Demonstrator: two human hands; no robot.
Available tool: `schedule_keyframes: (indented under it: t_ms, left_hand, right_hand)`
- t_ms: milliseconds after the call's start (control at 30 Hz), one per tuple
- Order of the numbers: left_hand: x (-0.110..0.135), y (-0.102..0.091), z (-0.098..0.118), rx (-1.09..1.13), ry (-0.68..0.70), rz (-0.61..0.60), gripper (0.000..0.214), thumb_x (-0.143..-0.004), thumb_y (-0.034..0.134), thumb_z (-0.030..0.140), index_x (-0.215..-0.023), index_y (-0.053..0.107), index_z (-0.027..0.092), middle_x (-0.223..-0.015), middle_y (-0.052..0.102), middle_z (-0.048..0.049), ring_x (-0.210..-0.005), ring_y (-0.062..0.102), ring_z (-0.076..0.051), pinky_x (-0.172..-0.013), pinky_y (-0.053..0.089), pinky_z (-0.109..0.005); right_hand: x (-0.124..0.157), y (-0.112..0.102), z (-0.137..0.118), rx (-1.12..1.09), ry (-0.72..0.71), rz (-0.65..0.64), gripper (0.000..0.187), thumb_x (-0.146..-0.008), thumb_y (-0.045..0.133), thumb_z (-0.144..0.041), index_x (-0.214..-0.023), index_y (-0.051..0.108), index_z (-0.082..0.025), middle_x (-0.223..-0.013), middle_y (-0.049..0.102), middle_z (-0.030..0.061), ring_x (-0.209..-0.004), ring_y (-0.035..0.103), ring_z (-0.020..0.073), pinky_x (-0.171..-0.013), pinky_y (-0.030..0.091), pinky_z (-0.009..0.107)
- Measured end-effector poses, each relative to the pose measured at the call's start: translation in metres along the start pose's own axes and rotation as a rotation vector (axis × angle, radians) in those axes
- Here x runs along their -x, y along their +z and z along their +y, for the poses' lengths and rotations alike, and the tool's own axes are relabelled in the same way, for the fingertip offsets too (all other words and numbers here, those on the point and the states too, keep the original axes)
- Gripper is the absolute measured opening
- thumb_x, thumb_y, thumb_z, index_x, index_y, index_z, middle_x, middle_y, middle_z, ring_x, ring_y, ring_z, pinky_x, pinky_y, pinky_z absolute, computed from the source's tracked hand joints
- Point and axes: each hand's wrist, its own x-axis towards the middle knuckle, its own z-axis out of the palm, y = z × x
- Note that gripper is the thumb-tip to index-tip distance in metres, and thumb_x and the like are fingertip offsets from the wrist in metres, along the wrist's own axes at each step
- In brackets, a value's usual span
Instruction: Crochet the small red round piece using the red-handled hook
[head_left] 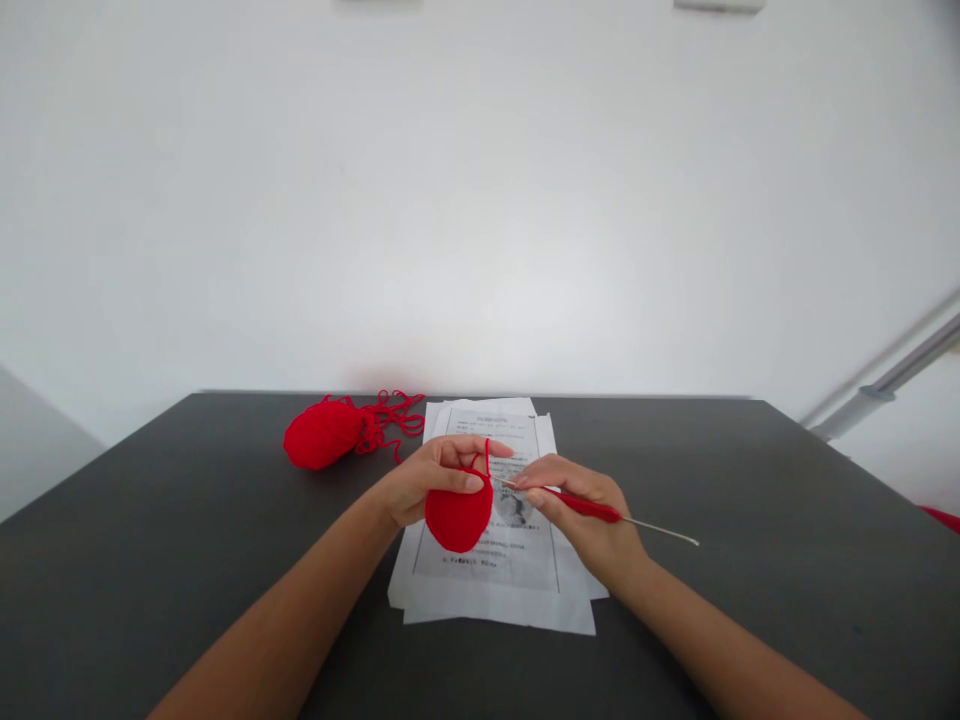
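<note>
**Red yarn on the hook, loop at risk**

Red crocheted piece [458, 520] hangs from my left hand [424, 487], pinched at its upper edge between thumb and fingers, just above the printed sheets [525, 590] that lie on the dark table [150, 520]. My right hand [589, 520] is closed around the red handle of the crochet hook [596, 510].

I judge the main risk to be the working loop sliding off the hook tip if I pull the hook back to the right without tension on the strand that runs over my left forefinger. That strand trails towards the yarn ball [322, 432], which sits well apart at the far left with loose coils beside it; a snag in those coils could jerk the piece. I cannot tell whether the tip is actually inside a stitch.

The hook's long axis runs nearly level across the view, its tip pointing left and slightly away from me at the piece's top edge, its bare metal tail pointing right and slightly down.
</note>
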Motion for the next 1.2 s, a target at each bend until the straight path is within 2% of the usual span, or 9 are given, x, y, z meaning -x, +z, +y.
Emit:
schedule_keyframes:
  t_ms: [133, 200, 400, 633, 867, 933, 1067, 1133, 1200]
  left_hand:
    - [-0.0017, -0.0036, -0.0041, 0.020, -0.019, -0.017, 0.046, -0.059, 0.080, 0.019, -0.104, 0.068, 0.012, -0.062, 0.061, 0.0000, -0.050, 0.054, -0.008, -0.047, 0.040, -0.017]
    - [-0.0027, -0.0039, -0.0055, 0.009, -0.040, -0.034, 0.047, -0.060, 0.079, 0.018, -0.104, 0.068, 0.012, -0.063, 0.061, -0.0004, -0.050, 0.053, -0.007, -0.046, 0.038, -0.016]
    - [-0.0023, -0.0045, -0.0046, -0.019, -0.038, -0.037, 0.044, -0.058, 0.080, 0.021, -0.100, 0.069, 0.013, -0.062, 0.061, -0.0009, -0.050, 0.052, -0.008, -0.045, 0.036, -0.017]
    - [-0.0006, -0.0063, -0.0043, 0.004, -0.034, -0.090, 0.041, -0.058, 0.080, 0.021, -0.097, 0.070, 0.013, -0.059, 0.059, -0.0004, -0.047, 0.049, -0.007, -0.043, 0.034, -0.016]
    - [-0.0017, -0.0057, -0.0064, 0.008, -0.088, -0.107, 0.041, -0.061, 0.078, 0.019, -0.100, 0.068, 0.012, -0.059, 0.060, -0.0004, -0.047, 0.050, -0.007, -0.044, 0.035, -0.017]
    - [-0.0013, -0.0057, -0.0062, 0.006, -0.081, -0.091, 0.042, -0.061, 0.078, 0.019, -0.100, 0.068, 0.012, -0.060, 0.060, -0.0009, -0.048, 0.050, -0.008, -0.044, 0.036, -0.017]
    - [-0.0002, -0.0077, -0.0053, 0.009, -0.062, -0.071, 0.042, -0.057, 0.080, 0.021, -0.097, 0.069, 0.012, -0.061, 0.061, -0.0013, -0.048, 0.050, -0.008, -0.044, 0.035, -0.017]
    - [0.0003, -0.0094, -0.0045, -0.003, -0.066, -0.069, 0.042, -0.056, 0.081, 0.021, -0.095, 0.070, 0.011, -0.061, 0.061, -0.0011, -0.048, 0.050, -0.008, -0.044, 0.035, -0.017]
    - [0.0009, -0.0104, -0.0036, -0.020, -0.060, -0.051, 0.039, -0.055, 0.081, 0.020, -0.092, 0.070, 0.011, -0.061, 0.060, -0.0005, -0.048, 0.050, -0.007, -0.044, 0.035, -0.017]
  right_hand:
    - [-0.0051, -0.0063, -0.0002, 0.088, -0.318, -0.130, 0.016, -0.080, 0.064, -0.011, -0.094, 0.067, -0.019, -0.088, 0.072, 0.0079, -0.086, 0.067, 0.0196, -0.078, 0.056, 0.035]
    - [-0.0062, -0.0081, -0.0020, 0.128, -0.403, -0.150, 0.020, -0.080, 0.064, -0.009, -0.098, 0.066, -0.018, -0.088, 0.072, 0.0085, -0.086, 0.066, 0.0198, -0.078, 0.056, 0.035]
    - [-0.0033, -0.0054, -0.0032, 0.070, -0.294, -0.085, 0.013, -0.081, 0.063, -0.010, -0.091, 0.066, -0.018, -0.084, 0.072, 0.0080, -0.083, 0.066, 0.0184, -0.074, 0.056, 0.032]
    - [-0.0052, -0.0091, -0.0017, 0.099, -0.399, -0.205, 0.017, -0.082, 0.062, -0.010, -0.098, 0.065, -0.018, -0.089, 0.072, 0.0088, -0.088, 0.066, 0.0194, -0.079, 0.056, 0.036]
    - [-0.0035, -0.0034, -0.0066, 0.059, -0.245, -0.050, 0.010, -0.083, 0.061, -0.012, -0.087, 0.067, -0.019, -0.082, 0.072, 0.0069, -0.081, 0.067, 0.0191, -0.072, 0.057, 0.033]
    - [-0.0031, -0.0036, -0.0042, 0.082, -0.285, -0.068, 0.011, -0.083, 0.061, -0.013, -0.090, 0.067, -0.019, -0.084, 0.072, 0.0071, -0.082, 0.067, 0.0194, -0.073, 0.057, 0.033]
    - [-0.0037, -0.0077, 0.0003, 0.127, -0.444, -0.194, 0.017, -0.082, 0.062, -0.011, -0.097, 0.066, -0.017, -0.087, 0.072, 0.0084, -0.086, 0.068, 0.0198, -0.079, 0.056, 0.035]
    - [-0.0041, -0.0090, -0.0001, 0.116, -0.441, -0.209, 0.016, -0.081, 0.063, -0.010, -0.096, 0.066, -0.016, -0.087, 0.073, 0.0091, -0.086, 0.068, 0.0196, -0.079, 0.056, 0.034]
    - [-0.0043, -0.0088, -0.0021, 0.078, -0.361, -0.162, 0.013, -0.081, 0.063, -0.010, -0.092, 0.067, -0.017, -0.086, 0.073, 0.0092, -0.084, 0.068, 0.0193, -0.077, 0.056, 0.034]
